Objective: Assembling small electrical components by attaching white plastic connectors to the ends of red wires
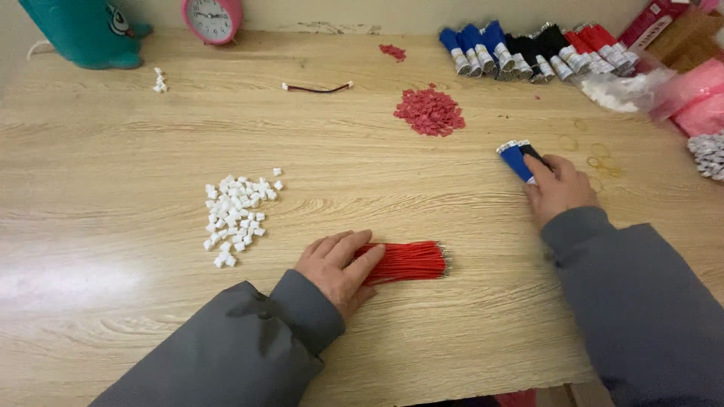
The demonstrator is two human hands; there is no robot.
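A pale wood-grain table point(113, 151) seen from above, its laminate smooth enough to catch a soft glare at the near left. At the far left edge stands a teal plush toy point(87, 30), and beside it a small round pink alarm clock point(213, 18). A tiny cluster of white plastic bits point(159, 80) lies near them.

Toward the middle left, a loose heap of small white plastic connector housings point(237, 215) is spread flat, blocky and hard-edged, near the left hand. Farther back lies a single short dark wire point(317, 88) with a white plug at each end.

The left hand point(337, 267), in a grey padded sleeve, lies palm down with fingers flat and close together on one end of a bundle of thin red wires point(406, 261) — it seems to be pinning them so they stay aligned. The strands lie straight and parallel, their bare metal tips even at the right end.

Behind them sits a mound of small red plastic pieces point(429, 112), with a few strays farther back.

The right hand point(559, 187) curls over a short blue bundle point(516, 159) with white-banded ends, fingers closed on it against the table.

Along the far right edge — a row of bundled blue, black and red wires point(539, 49), then crinkled clear and pink plastic bags point(679, 94)
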